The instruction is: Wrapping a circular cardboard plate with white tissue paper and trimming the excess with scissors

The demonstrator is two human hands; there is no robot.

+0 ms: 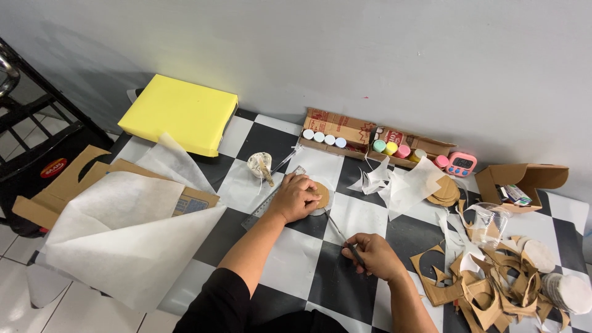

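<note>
In the middle of the frame, the left hand (298, 196) presses flat on the disc (320, 195) on the counter (290, 259). The right hand (373, 254) pinches a cutter (345, 239); hold the disc firmly and cut slowly.

Plain pale grey wall (370, 55) across the back, matte, w/ soft even light and faint shadow toward the left. Below it a black-and-white chequered surface (308, 271), glossy (light sheen on the white squares), running approx. edge to edge. At far left a black metal frame (37, 111), bars slanted, kind of furniture unclear. Bottom left, light tiled floor (18, 253) w/ thin grout lines.
</note>
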